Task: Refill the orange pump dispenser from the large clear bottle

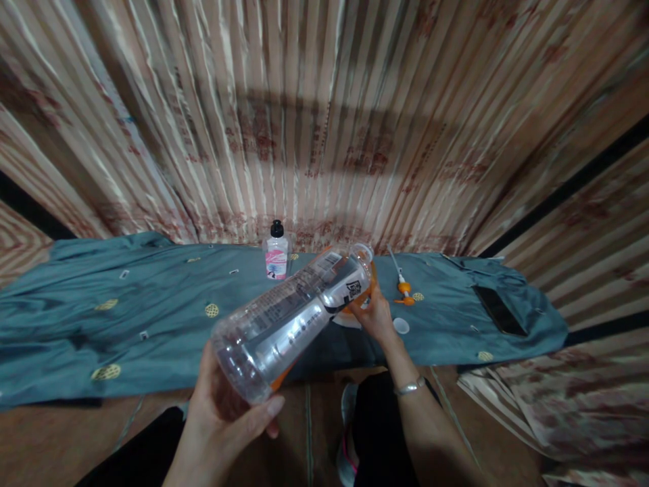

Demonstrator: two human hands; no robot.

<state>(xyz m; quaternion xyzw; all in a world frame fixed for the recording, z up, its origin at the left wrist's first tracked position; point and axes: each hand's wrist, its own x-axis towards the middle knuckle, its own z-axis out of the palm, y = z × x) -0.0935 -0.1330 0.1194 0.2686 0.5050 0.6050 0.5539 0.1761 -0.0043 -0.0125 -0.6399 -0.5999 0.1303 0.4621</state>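
The left hand (220,409) curls around the base of a tilted clear bottle (294,325), held above the cloth-covered worktop (167,325), neck pointing away rightward. The right hand (376,314) is near that neck, beside a mostly hidden orange container (374,274); its grip cannot be told.

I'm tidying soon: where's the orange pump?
Head view: the orange pump lies on the teal cloth, right of the right hand, beyond the white disc.

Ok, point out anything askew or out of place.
An orange-and-white pump head lies detached on the teal cloth, odd with its dip tube exposed; a white disc, possibly a cap, lies loose nearby. No spill shows.
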